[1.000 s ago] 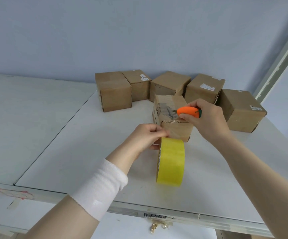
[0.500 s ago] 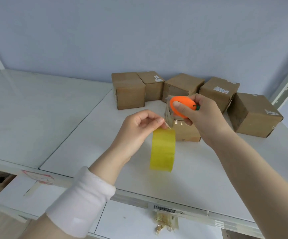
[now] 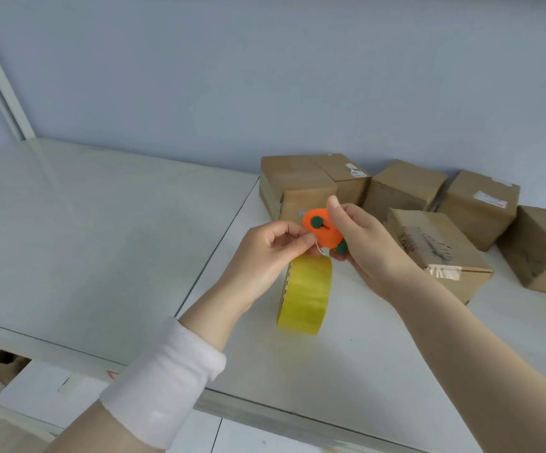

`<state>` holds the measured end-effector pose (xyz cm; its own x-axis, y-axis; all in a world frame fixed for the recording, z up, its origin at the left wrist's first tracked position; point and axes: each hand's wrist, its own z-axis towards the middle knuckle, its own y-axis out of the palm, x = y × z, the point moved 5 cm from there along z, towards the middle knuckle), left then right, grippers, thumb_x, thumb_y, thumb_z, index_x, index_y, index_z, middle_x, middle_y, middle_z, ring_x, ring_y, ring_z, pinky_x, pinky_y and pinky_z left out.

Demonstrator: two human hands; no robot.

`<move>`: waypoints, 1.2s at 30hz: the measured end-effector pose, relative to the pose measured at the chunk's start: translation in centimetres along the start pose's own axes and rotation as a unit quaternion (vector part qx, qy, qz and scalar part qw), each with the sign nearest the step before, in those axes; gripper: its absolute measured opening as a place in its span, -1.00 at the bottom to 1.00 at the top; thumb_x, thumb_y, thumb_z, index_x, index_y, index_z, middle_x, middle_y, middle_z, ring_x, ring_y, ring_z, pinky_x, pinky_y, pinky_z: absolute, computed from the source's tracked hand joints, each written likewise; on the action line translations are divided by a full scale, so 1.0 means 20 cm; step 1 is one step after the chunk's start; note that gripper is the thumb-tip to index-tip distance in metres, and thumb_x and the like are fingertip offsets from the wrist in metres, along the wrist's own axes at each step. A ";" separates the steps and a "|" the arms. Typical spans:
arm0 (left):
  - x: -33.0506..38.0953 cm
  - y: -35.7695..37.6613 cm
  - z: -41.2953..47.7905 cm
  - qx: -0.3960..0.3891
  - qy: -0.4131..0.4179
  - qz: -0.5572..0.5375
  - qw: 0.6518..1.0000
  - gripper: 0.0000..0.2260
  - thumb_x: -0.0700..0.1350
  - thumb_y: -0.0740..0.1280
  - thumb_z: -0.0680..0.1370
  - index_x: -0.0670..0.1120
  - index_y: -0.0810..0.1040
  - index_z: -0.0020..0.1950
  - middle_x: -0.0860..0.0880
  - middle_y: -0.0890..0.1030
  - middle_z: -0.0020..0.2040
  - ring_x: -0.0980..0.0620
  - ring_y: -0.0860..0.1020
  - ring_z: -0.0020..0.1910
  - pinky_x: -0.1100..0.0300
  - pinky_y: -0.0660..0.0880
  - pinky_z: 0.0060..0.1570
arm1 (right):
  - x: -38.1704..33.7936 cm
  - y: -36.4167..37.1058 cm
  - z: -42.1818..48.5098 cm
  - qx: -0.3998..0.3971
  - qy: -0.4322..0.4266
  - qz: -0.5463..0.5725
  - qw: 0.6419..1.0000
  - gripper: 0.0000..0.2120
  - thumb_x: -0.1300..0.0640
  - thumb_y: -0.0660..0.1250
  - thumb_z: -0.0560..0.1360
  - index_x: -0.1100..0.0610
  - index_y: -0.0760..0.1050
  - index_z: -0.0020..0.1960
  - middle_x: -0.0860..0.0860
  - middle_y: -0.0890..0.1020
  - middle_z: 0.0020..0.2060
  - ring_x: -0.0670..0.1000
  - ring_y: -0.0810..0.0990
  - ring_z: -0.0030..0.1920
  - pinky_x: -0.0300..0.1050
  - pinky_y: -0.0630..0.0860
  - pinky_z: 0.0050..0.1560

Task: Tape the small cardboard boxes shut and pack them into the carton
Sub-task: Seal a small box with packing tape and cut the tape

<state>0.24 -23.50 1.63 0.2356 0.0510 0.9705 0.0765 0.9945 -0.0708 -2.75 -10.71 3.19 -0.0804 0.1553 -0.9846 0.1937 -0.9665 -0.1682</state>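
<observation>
Pale blue wall, matte and unmarked, backed a white desk made of two smooth panels that met at a straight seam. The left panel was glossy and reflective. A white metal upright slanted at the far left.

Small cardboard boxes: six, brown, roughly cubic, plain board with soft, dented corners. Five stood in a loose row along the far side of the desk, close to the wall; several carried white paper labels. The sixth, the nearest box, lay in front of that row, just right of the hands, with faded printing on its top and a crumpled strip of tape at its front edge.

Tape roll: a wide ring of translucent yellow tape, glossy, on edge directly below the hands and over the right panel. Whether it rested on the desk or hung clear could not be told.

Cutter: small, rounded orange plastic body with two dark green round knobs.

Left hand: fingers curled, thumb and forefinger pressed together, pinching the tape at the top of the roll. A soft white wristband circled the forearm.

Right hand: fingers curled around the cutter, one digit raised above its top edge, holding it just over the roll and close against the left fingertips.
</observation>
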 end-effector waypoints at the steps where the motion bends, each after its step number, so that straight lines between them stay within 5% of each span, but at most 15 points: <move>1: -0.02 -0.02 0.02 0.001 -0.007 -0.004 1.000 -0.89 -0.14 0.33 0.54 -0.08 0.61 -0.17 0.04 0.68 -0.23 0.18 0.62 -0.14 0.44 0.45 -0.06 | 0.01 0.02 0.01 -0.004 0.003 -0.001 1.000 -0.54 -0.23 0.22 0.40 0.17 0.44 -0.01 0.06 0.53 -0.20 -0.06 0.42 -0.29 -0.24 0.35 -0.33; 7: -0.08 -0.05 0.09 0.002 -0.029 -0.032 0.999 -0.89 -0.10 0.33 0.54 -0.06 0.61 -0.17 0.04 0.68 -0.23 0.19 0.63 -0.17 0.42 0.47 -0.09 | 0.01 0.03 0.06 0.029 -0.058 -0.105 0.992 -0.72 0.10 0.41 0.43 0.12 0.45 0.09 -0.04 0.56 -0.17 -0.19 0.49 -0.28 -0.38 0.42 -0.30; 12: -0.11 -0.03 0.10 -0.032 -0.043 -0.017 0.998 -0.98 -0.13 0.37 0.51 -0.03 0.58 -0.07 -0.04 0.68 -0.08 0.11 0.63 -0.04 0.34 0.50 0.05 | -0.02 -0.01 0.06 0.087 -0.116 -0.122 0.982 -0.82 0.15 0.39 0.46 0.06 0.47 0.03 -0.13 0.54 -0.23 -0.25 0.47 -0.35 -0.38 0.41 -0.25; 19: -0.10 -0.02 0.11 -0.031 -0.054 0.024 0.998 -0.88 -0.15 0.43 0.46 -0.04 0.56 -0.04 -0.03 0.67 -0.06 0.12 0.62 -0.06 0.34 0.50 -0.02 | -0.01 -0.01 0.07 0.095 -0.153 -0.111 0.977 -0.78 0.18 0.39 0.47 -0.04 0.48 0.06 -0.19 0.55 -0.18 -0.25 0.47 -0.31 -0.32 0.39 -0.21; 22: -0.08 -0.02 0.09 -0.016 -0.064 0.034 0.997 -0.67 -0.12 0.46 0.43 -0.07 0.46 0.14 0.08 0.64 -0.02 0.17 0.61 0.01 0.22 0.49 0.13 | 0.01 -0.01 0.08 0.096 -0.144 -0.111 0.979 -0.78 0.17 0.38 0.47 -0.08 0.49 0.05 -0.17 0.57 -0.13 -0.13 0.51 -0.18 -0.20 0.42 -0.14; 26: -0.09 -0.05 0.09 0.014 -0.106 0.047 0.993 -0.22 -0.05 0.48 0.41 0.01 0.01 0.42 0.36 0.56 -0.31 0.14 0.49 0.21 0.32 0.35 0.13 | 0.03 -0.01 0.08 0.094 -0.106 -0.099 0.985 -0.82 0.12 0.35 0.50 -0.12 0.48 0.04 -0.16 0.57 -0.06 -0.08 0.59 -0.09 -0.29 0.48 -0.11; 28: -0.10 -0.04 0.09 0.050 -0.104 0.052 0.992 -0.15 -0.06 0.50 0.38 0.01 -0.04 0.45 0.24 0.49 0.01 0.17 0.53 0.12 0.45 0.42 -0.02 | 0.04 -0.02 0.08 0.101 -0.067 -0.116 0.986 -0.90 0.05 0.30 0.53 -0.03 0.52 0.04 -0.12 0.58 -0.10 -0.09 0.54 -0.09 -0.28 0.45 -0.07; 31: -0.11 -0.03 0.08 0.127 -0.053 0.075 0.988 -0.17 -0.09 0.52 0.36 -0.03 0.04 0.44 0.04 0.20 0.34 0.03 0.40 0.29 0.22 0.42 0.22 | 0.08 -0.02 0.09 0.074 0.033 -0.172 0.982 -0.63 -0.09 0.19 0.56 0.17 0.61 -0.02 0.10 0.62 -0.15 0.06 0.54 -0.10 -0.09 0.41 -0.06; 34: -0.08 -0.03 0.07 0.146 0.018 0.162 0.976 -0.35 -0.07 0.49 0.38 -0.01 0.22 0.36 0.12 0.21 0.23 0.05 0.29 0.35 0.15 0.29 0.33 | 0.09 -0.04 0.10 0.054 0.083 -0.269 0.958 -0.43 -0.18 0.05 0.58 0.27 0.57 0.13 0.23 0.62 0.04 0.15 0.54 0.07 -0.03 0.43 0.08; 36: -0.02 -0.03 0.08 0.139 0.092 0.261 0.951 -0.59 -0.06 0.45 0.43 -0.04 0.43 0.24 0.13 0.35 0.16 0.06 0.30 0.34 0.23 0.21 0.31 | 0.05 -0.10 0.08 0.091 0.009 -0.323 0.942 -0.48 -0.15 0.06 0.59 0.24 0.60 -0.01 0.22 0.60 -0.05 0.16 0.52 0.02 -0.10 0.41 -0.02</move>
<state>-1.42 -23.97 1.71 0.3393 0.5533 0.7607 -0.3499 0.8249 -0.4439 -4.80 -8.98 2.58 -0.1077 0.7251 -0.6801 -0.0612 -0.6876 -0.7235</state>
